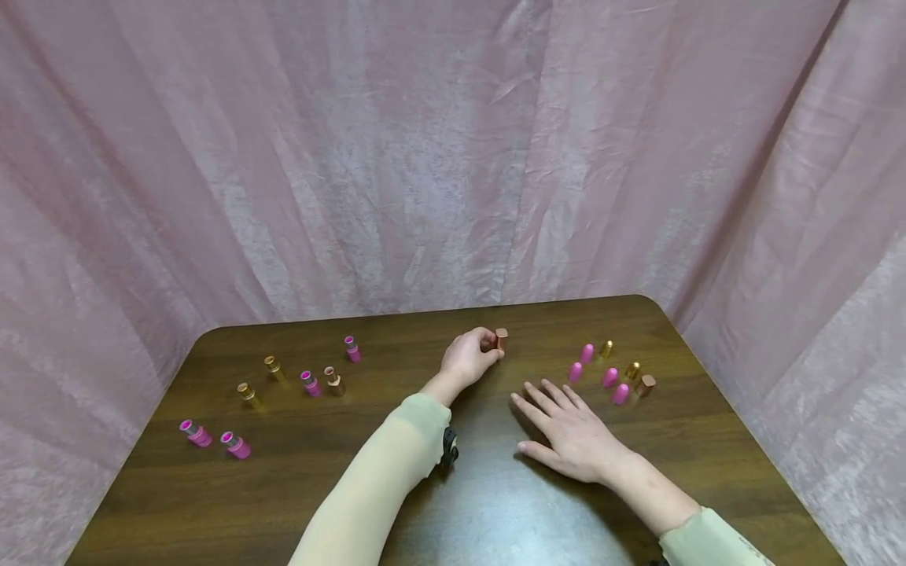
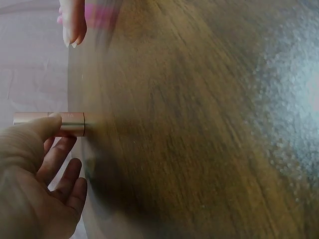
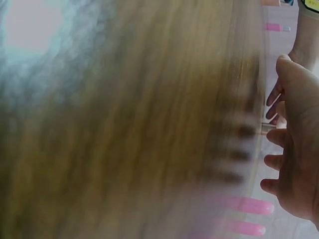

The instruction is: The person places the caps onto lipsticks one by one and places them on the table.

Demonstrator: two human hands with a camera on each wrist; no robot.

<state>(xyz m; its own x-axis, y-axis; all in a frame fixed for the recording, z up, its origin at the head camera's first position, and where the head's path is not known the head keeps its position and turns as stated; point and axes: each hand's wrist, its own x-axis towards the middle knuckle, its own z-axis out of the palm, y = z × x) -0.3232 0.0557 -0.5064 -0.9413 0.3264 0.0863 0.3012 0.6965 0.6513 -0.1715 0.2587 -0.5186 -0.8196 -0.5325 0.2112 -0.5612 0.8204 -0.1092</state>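
My left hand pinches this rose-gold lipstick tube, probably light, rigid, slick: best held mid-barrel; right hand spread.

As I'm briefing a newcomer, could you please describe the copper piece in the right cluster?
On the brown table, pink pieces and gold pieces cluster beyond the right hand. The copper piece sits at the cluster's right end, the only one there of that colour.

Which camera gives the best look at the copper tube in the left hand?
The left wrist view: the copper tube appears largest there, pinched and partly covered by the left hand. The head view shows it upright but small. The right wrist view catches only a small piece, beyond the right hand.
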